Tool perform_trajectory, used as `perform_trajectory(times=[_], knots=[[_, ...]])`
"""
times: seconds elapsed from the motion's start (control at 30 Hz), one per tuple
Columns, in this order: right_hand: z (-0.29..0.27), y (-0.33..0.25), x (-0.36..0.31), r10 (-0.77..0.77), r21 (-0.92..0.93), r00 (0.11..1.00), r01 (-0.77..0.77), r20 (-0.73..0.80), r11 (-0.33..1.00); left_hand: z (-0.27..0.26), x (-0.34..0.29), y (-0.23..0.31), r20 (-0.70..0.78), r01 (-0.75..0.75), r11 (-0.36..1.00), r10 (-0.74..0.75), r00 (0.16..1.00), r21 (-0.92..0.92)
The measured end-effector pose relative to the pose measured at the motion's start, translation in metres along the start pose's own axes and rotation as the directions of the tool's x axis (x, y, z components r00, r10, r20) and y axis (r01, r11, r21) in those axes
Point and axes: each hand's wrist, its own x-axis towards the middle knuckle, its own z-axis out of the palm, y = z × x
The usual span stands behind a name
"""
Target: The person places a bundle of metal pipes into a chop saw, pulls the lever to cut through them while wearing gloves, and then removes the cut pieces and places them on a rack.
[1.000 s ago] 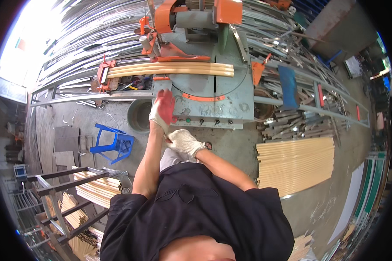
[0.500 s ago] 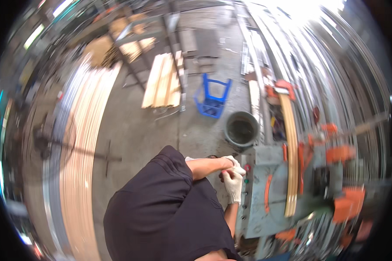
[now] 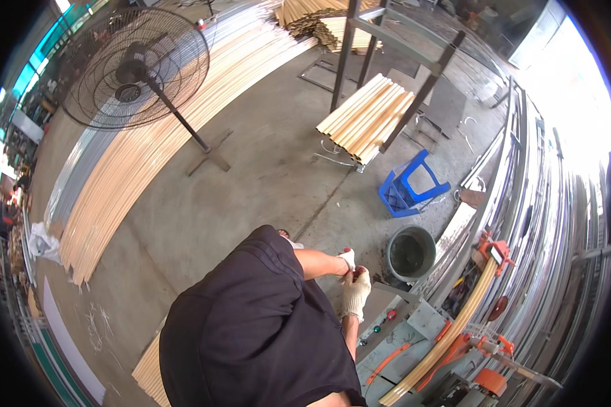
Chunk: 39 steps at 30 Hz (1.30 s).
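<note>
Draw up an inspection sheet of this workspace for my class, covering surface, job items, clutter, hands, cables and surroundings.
Surface: grey-green machine table; gold tubes lie across it, one end at an orange clamp.
Job's things: pale gloves, one worn on each hand.
Clutter: blue stool and dark bucket on the floor.
Hands: left hand and right hand meet in front of the body; exact grip too small to tell.
Cables: nothing seen.
Surroundings: standing fan and long bundles at picture left, metal bars at right.
</note>
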Motion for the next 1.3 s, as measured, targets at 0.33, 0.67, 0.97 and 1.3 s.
perform_trajectory(times=[0.33, 0.67, 0.97, 1.3], knots=[[0.165, -0.122, 0.025, 0.069, 0.748, 0.933, -0.327, 0.354, 0.578, 0.065, -0.063, -0.205, -0.260, -0.288, 0.817, 0.176, 0.950, -0.500], [0.279, -0.232, 0.032, 0.058, 0.742, 0.825, -0.534, 0.562, 0.405, 0.043, -0.213, -0.306, -0.472, -0.340, 0.358, -0.401, 0.785, -0.869], [0.274, -0.277, 0.094, -0.343, 0.110, 0.760, 0.342, 0.552, 0.933, 0.101, -0.192, -0.343, -0.672, -0.256, 0.681, -0.459, 0.581, -0.686], [0.402, -0.357, 0.194, -0.386, 0.181, 0.263, 0.569, 0.884, 0.802, 0.062, -0.233, -0.468, -0.558, -0.076, 0.639, -0.600, 0.573, -0.766]])
